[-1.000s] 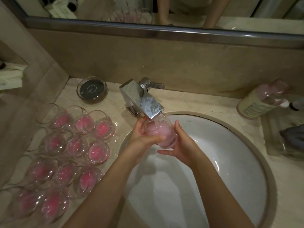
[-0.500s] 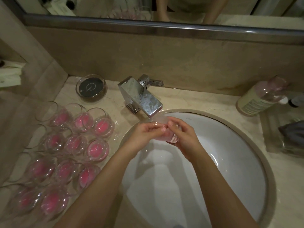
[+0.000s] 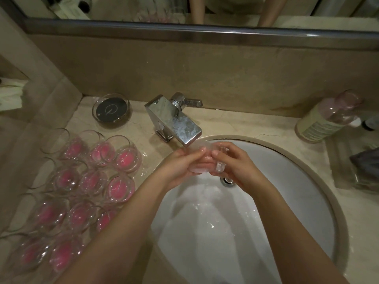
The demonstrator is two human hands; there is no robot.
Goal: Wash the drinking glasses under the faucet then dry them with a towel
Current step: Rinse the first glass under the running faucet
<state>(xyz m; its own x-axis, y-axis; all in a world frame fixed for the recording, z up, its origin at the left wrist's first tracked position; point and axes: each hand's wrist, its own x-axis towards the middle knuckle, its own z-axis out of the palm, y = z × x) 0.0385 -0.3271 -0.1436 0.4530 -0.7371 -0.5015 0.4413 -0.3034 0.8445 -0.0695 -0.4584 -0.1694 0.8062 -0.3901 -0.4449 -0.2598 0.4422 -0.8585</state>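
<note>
left hand (image 3: 180, 167) + right hand (image 3: 235, 162): both gripping glass (image 3: 202, 163) | under faucet (image 3: 174, 121) | over sink (image 3: 287, 201)

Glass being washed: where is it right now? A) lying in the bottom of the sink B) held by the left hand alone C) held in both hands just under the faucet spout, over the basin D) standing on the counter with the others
C: the glass is gripped between the left hand and the right hand, directly below the faucet spout and above the sink.
</note>
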